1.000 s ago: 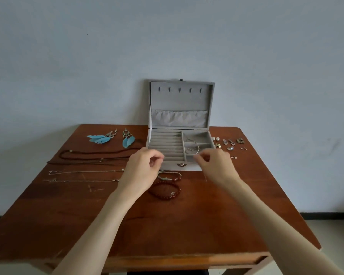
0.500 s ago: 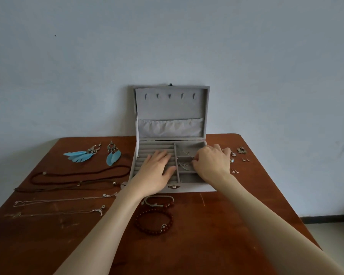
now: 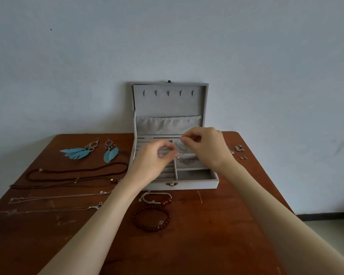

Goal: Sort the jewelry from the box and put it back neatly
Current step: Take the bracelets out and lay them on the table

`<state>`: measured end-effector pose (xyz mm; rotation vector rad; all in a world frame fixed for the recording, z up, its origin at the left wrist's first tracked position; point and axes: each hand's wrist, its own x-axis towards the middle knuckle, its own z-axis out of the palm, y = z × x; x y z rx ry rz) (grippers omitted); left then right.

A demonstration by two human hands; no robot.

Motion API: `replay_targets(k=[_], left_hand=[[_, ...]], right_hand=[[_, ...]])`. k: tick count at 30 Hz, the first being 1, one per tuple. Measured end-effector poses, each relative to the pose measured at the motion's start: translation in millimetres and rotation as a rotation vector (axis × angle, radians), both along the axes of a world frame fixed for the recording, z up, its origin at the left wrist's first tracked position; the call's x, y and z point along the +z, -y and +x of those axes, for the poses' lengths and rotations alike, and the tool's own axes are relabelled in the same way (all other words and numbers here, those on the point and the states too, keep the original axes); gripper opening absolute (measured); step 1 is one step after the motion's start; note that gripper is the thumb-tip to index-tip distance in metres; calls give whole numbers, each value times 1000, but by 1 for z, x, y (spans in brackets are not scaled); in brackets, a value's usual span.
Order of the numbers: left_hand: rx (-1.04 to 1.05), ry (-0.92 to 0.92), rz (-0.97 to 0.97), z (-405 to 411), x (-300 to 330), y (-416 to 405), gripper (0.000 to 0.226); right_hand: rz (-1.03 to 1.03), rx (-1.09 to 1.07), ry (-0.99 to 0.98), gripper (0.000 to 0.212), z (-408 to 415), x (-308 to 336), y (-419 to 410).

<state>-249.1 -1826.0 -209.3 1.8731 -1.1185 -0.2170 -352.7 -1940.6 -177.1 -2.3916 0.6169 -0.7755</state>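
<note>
A grey jewelry box (image 3: 195, 184) stands open at the back of the brown table (image 3: 207, 235), its lid upright against the wall. Above the box's right compartments, my left hand (image 3: 153, 161) and my right hand (image 3: 205, 147) both pinch a thin silver bracelet (image 3: 180, 146) held between them. A small silver chain (image 3: 185, 161) lies in the compartment below. In front of the box lie a white cord bracelet (image 3: 157, 197) and a dark red bead bracelet (image 3: 151, 218).
Two blue feather earrings (image 3: 78, 151) (image 3: 110, 152) lie at the back left. Dark cord necklaces (image 3: 74, 174) and thin silver chains (image 3: 56, 197) stretch across the left side. Several small earrings (image 3: 239, 148) sit right of the box. The wall is close behind.
Both hands, which were down in the box's compartments, have risen and now hold the thin silver bracelet up between them. The view has also moved closer to the box.
</note>
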Motion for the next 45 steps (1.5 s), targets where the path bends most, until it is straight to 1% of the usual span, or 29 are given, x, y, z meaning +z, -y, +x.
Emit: replay_targets(k=[2,5,7,9,11,18,22,24,31,37,40,43,45], left_hand=[[27,-73,-12,0,6,-5,15],[-8,-328,-70,0,12,-18,8],[1,-440,-107,-1,16,-30,9],[18,-496,-110,-2,18,-43,10],[28,-500,-73,-6,19,-56,11],[61,-427,194,-24,8,-111,9],[37,-365,388,-34,0,-136,3],[31,-319,451,-38,-3,-142,1],[82,-124,528,-42,-7,-144,6],[49,-86,614,-39,-5,-142,13],[48,-42,590,-34,-2,-137,14],[72,66,414,-29,2,-121,14],[57,139,287,-25,4,-104,15]], right_hand=[[77,-4,28,13,-4,3,-1],[226,-2,32,10,-12,4,-4],[317,17,21,10,-19,2,-10],[379,42,-5,8,-26,-3,-20],[416,60,-40,6,-34,-9,-31],[489,94,-163,5,-59,-34,-79],[407,129,-270,4,-71,-48,-101],[351,124,-293,5,-75,-53,-109],[173,92,-345,4,-75,-58,-121],[164,101,-332,6,-74,-59,-117],[161,72,-270,10,-72,-53,-106],[168,-6,-164,14,-65,-40,-82],[138,-49,-127,15,-56,-31,-61]])
